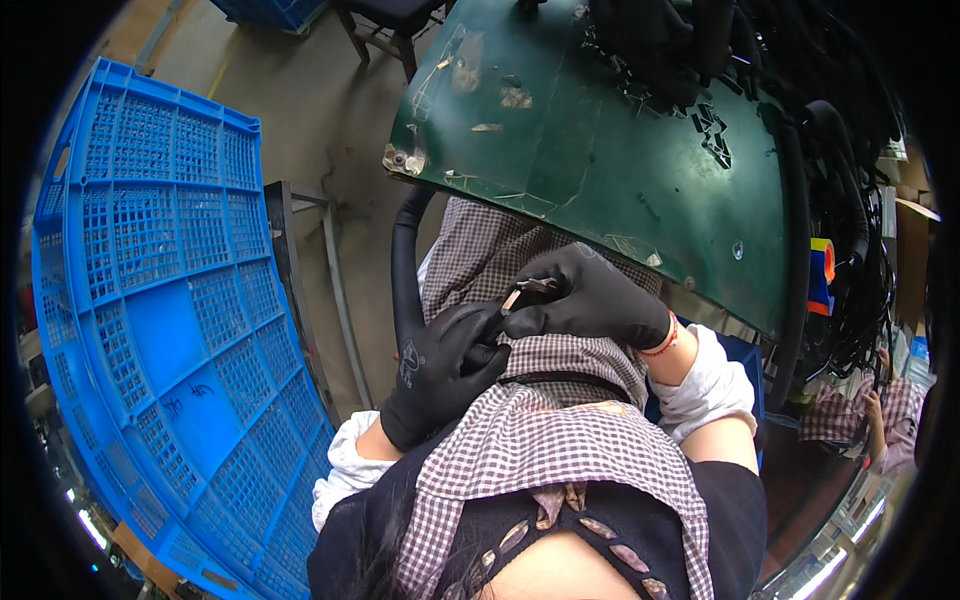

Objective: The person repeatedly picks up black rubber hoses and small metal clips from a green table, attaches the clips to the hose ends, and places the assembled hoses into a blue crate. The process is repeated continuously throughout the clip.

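Both my hands wear black gloves and meet close together over my checked apron (pixel 560 420). My left hand (pixel 445 365) is closed round a black tube (pixel 407 265), which bends up from behind the glove toward the table's near edge. My right hand (pixel 590 300) is closed in a pinch beside the left fingertips. A small dark piece (pixel 538 286) shows at its fingers, too small to name. Between the hands a little pale strip (pixel 511 300) sticks out; which hand grips it, I cannot tell.
A worn green table (pixel 600 150) stands ahead, with small black clips (pixel 712 135) and a heap of black tubes (pixel 690 40) on it. Large blue crates (pixel 165 335) rise at my left. A metal frame (pixel 340 290) stands beside them. Another person's hand (pixel 874 405) shows far right.
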`<state>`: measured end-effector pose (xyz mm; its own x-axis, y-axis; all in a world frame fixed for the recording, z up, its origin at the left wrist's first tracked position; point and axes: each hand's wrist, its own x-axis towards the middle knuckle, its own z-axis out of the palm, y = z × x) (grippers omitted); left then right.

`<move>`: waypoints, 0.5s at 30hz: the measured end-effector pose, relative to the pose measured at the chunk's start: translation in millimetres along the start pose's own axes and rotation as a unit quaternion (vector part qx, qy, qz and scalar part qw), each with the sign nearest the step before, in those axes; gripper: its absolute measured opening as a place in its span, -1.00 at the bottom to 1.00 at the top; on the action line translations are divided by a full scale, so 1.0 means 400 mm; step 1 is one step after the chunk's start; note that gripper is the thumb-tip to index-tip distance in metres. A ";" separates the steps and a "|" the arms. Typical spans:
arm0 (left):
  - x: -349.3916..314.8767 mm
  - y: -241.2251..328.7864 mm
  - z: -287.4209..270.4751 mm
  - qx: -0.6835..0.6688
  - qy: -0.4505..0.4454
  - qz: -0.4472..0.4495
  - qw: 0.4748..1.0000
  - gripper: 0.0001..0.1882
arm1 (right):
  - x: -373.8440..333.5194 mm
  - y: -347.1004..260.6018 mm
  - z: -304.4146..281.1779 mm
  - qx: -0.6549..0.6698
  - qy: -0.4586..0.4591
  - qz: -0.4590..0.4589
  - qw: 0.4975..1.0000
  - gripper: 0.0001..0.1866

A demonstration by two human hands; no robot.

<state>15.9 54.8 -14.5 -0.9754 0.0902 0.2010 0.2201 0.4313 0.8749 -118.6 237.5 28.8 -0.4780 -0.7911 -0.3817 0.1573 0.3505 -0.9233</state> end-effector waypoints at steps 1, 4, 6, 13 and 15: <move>0.000 0.003 -0.001 -0.004 -0.005 -0.008 1.000 -0.55 | 0.005 -0.002 -0.006 -0.023 -0.016 0.008 1.000 -0.66; -0.003 -0.007 0.004 0.003 0.002 0.016 1.000 -0.62 | 0.028 0.039 -0.019 -0.025 -0.093 0.031 0.995 -0.66; -0.003 -0.011 0.003 0.012 0.007 0.032 0.999 -0.64 | 0.043 0.039 -0.023 -0.007 -0.146 0.084 0.986 -0.66; -0.007 -0.015 0.007 0.041 -0.004 0.046 0.998 -0.66 | 0.066 0.069 -0.006 0.074 -0.199 0.085 0.974 -0.69; -0.005 -0.016 0.011 0.046 -0.009 0.050 0.998 -0.66 | 0.069 0.091 -0.002 0.110 -0.214 0.103 0.965 -0.62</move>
<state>16.4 55.6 -22.5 -0.9487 0.1520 0.2771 0.3157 0.4998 0.8066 -126.6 228.9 -15.1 -0.0244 -0.8668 -0.4981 0.4136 0.4448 -0.7944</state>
